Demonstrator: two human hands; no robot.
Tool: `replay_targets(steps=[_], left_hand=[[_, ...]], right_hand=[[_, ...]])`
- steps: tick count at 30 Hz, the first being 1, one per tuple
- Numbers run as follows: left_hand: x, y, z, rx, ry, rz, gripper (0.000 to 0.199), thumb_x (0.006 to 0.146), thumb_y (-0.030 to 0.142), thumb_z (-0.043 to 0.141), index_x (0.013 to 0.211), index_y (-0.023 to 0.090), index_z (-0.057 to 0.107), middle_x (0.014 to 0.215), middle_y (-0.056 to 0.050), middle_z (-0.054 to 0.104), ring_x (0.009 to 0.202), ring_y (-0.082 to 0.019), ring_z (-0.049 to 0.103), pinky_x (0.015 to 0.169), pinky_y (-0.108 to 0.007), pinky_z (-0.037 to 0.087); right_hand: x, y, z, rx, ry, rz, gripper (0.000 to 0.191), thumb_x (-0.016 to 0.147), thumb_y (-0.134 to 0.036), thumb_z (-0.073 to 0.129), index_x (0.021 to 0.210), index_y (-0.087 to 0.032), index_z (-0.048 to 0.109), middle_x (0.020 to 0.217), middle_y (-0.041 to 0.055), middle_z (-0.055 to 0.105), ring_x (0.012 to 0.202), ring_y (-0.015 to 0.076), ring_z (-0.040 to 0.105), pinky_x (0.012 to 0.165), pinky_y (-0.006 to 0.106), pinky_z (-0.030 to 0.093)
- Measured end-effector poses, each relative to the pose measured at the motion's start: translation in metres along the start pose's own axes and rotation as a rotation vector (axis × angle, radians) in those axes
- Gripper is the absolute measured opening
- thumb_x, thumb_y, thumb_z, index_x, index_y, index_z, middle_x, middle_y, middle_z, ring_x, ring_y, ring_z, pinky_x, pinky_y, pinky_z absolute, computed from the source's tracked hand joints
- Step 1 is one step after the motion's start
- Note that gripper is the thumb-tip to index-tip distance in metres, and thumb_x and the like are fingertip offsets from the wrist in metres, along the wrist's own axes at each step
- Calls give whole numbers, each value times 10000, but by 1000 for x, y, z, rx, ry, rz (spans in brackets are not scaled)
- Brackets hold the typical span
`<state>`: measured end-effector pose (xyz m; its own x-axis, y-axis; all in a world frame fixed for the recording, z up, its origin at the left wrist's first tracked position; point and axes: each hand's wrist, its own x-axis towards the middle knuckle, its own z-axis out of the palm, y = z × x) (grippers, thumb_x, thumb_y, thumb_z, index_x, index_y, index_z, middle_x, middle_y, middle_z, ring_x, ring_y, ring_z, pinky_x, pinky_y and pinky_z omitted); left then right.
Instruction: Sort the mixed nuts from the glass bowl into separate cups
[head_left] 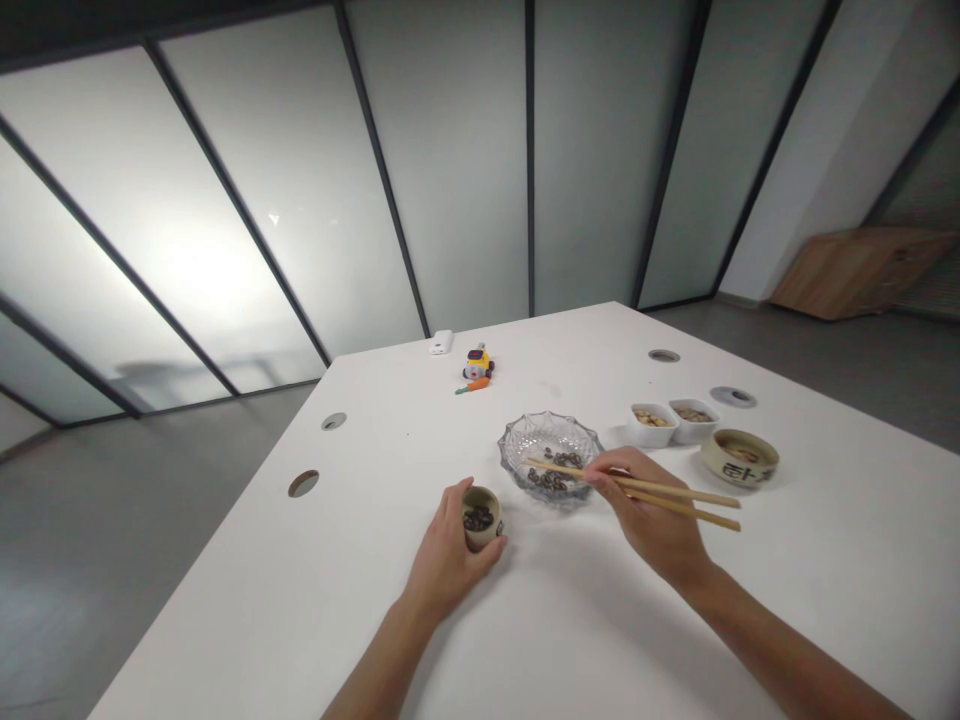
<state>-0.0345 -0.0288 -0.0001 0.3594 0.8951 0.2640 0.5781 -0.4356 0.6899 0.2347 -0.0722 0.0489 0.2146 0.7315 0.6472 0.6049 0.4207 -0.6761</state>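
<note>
My left hand (pixel 452 548) is wrapped round a small pale-green cup (pixel 489 502) on the table, tilted a little toward me. Dark brown beans (pixel 478 518) lie inside it. In my right hand (pixel 649 510) is a pair of wooden chopsticks (pixel 682 490), their tips reaching into a clear glass bowl (pixel 517 428) with a scalloped rim. Several more dark beans (pixel 551 478) are spread over the bottom of that bowl. Whether the tips pinch a bean is too small to tell.
Right of the glass bowl stand two white square dishes (pixel 651 432) with small pieces in them, and a larger pale-green bowl (pixel 741 460) with black lettering. Farther back are a yellow toy vehicle (pixel 478 363), an orange toy carrot (pixel 475 385) and a white box-like device (pixel 441 342). Round holes (pixel 304 484) pierce the white tabletop (pixel 375 440).
</note>
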Motion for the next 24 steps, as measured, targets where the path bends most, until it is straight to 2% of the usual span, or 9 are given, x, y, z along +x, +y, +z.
replay_targets(steps=[5,10,18,24], left_hand=[[0,-2,0,4,-12,4,717,838,297,738,1464,234,394,1392,-123,566,1289,-288,602,1122,-478,477],[0,-2,0,3,-7,17,710,841,286,736,1463,233,397,1381,-127,571,1278,-289,608,1116,-486,482],[1,0,0,-10,-2,10,720,829,285,737,1462,225,399,1390,-138,571,1288,-300,606,1110,-491,488],[0,-1,0,-14,11,17,712,825,302,745,1454,231,418,1375,-130,582,1278,-299,614,1104,-489,492]], right_hand=[[-2,16,4,-57,-149,-13,320,986,-515,612,828,-247,687,784,15,704,702,183,659,630,301,522],[-5,18,9,-22,-256,-57,331,1024,-484,557,832,-240,672,831,15,698,767,175,662,721,297,553],[-2,16,7,-9,-265,-91,297,1029,-443,556,837,-244,664,854,33,701,790,186,672,752,312,573],[-6,21,9,7,-223,-114,246,1012,-442,593,884,-250,679,902,47,717,829,202,680,775,337,578]])
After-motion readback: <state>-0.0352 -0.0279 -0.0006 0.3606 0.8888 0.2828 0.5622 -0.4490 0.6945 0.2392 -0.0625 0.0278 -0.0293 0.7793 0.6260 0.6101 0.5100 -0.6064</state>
